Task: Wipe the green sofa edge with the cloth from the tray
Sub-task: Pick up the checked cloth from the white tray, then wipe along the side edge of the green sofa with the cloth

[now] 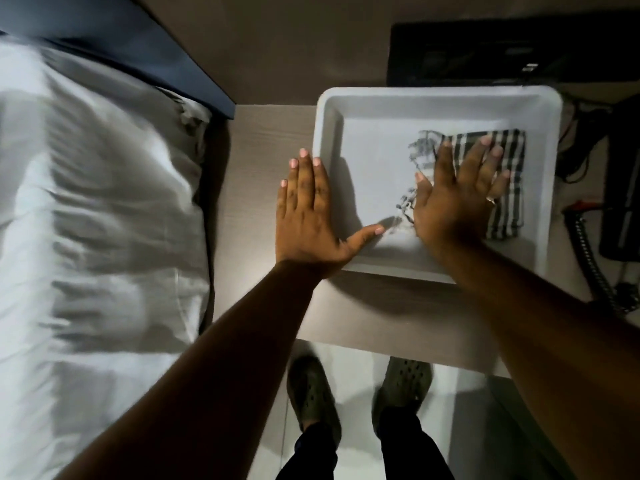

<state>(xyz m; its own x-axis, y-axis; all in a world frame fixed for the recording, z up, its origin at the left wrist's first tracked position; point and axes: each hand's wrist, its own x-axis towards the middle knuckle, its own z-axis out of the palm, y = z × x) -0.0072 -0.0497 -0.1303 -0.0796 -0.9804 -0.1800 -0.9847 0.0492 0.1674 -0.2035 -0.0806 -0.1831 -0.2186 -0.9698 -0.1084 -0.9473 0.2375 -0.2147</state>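
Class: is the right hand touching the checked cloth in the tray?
Cannot tell. In the head view the right hand spreads flat over the checked cloth, but motion blur hides any contact or gap.

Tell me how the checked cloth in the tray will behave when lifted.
The checked cloth lies folded flat, so it will probably go limp and unfold. It looks thin, likely light. The right hand is spread over it, not yet gripping; the tray should stay put.
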